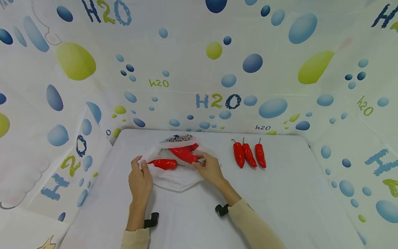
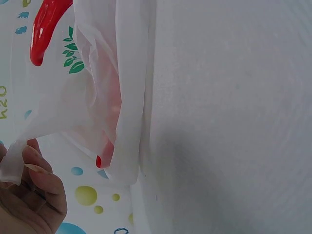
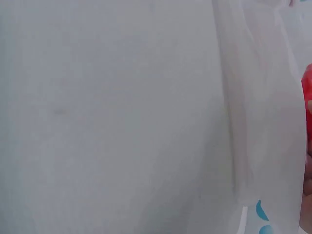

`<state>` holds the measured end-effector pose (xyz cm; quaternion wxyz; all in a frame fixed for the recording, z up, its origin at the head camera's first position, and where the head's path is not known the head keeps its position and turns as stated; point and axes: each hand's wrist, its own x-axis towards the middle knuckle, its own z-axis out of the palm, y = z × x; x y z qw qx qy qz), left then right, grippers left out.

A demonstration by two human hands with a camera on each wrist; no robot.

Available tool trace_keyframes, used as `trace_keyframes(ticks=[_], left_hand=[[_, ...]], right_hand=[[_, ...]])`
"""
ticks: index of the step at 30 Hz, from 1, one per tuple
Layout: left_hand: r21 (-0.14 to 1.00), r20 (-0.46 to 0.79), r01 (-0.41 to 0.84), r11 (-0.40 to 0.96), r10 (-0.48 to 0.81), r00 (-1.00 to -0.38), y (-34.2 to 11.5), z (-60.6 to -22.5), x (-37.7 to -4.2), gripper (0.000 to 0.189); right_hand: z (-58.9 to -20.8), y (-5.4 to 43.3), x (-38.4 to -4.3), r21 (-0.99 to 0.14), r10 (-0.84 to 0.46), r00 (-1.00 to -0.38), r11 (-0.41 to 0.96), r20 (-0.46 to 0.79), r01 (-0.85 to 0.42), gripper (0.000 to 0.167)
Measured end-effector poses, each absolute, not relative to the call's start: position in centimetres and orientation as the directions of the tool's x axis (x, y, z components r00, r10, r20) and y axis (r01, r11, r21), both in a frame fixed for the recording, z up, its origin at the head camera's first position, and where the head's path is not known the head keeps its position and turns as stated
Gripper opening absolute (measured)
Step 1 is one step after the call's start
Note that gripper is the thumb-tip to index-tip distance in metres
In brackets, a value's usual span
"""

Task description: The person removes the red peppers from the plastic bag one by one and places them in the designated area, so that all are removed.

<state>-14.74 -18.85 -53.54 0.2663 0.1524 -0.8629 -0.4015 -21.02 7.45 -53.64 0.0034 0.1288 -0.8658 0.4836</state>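
A white plastic bag (image 1: 178,183) lies spread on the table, its mouth toward the person. My left hand (image 1: 141,183) pinches the bag's left edge; in the left wrist view, the hand (image 2: 39,195) holds a strip of thin plastic between thumb and fingers. My right hand (image 1: 212,169) grips the stem end of a red chili pepper (image 1: 183,154) at the bag's opening. Another red pepper (image 1: 164,164) lies in front of it on the bag, stem to the right. A further bit of red shows behind the gripped pepper. The right wrist view catches only a sliver of that hand (image 3: 307,195).
To the right of the bag, three red peppers (image 1: 248,155) lie side by side on the white table (image 1: 286,193), stems pointing away. A patterned wall covering (image 1: 186,62) with blue and green spots rises behind the table and at both sides.
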Motion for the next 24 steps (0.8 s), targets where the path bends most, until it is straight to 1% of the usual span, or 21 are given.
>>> trace_keyframes(ticks=[6, 12, 16, 20, 24], left_hand=[[0.773, 0.334, -0.050, 0.633, -0.472, -0.816, -18.8, -53.5, -14.7, 0.042], [0.777, 0.315, -0.063, 0.626, -0.474, -0.822, -18.7, -53.6, -14.8, 0.043], [0.780, 0.322, -0.053, 0.624, -0.471, -0.821, -18.7, -53.6, -14.7, 0.043], [0.777, 0.326, -0.049, 0.627, -0.468, -0.822, -18.7, -53.6, -14.8, 0.043], [0.776, 0.328, -0.049, 0.629, -0.468, -0.821, -18.7, -53.6, -14.8, 0.043]], right_hand=[[-53.2, 7.7, -20.6, -0.848, -0.172, -0.970, 0.475, 0.171, -0.234, 0.040], [-52.0, 7.9, -20.0, -0.847, -0.090, -0.962, 0.459, 0.258, -0.270, 0.037], [-51.6, 8.0, -19.8, -0.854, -0.056, -0.960, 0.445, 0.275, -0.271, 0.036], [-51.4, 8.1, -19.6, -0.863, -0.041, -0.953, 0.415, 0.299, -0.289, 0.038], [-51.4, 8.3, -19.3, -0.858, -0.026, -0.932, 0.381, 0.363, -0.345, 0.041]])
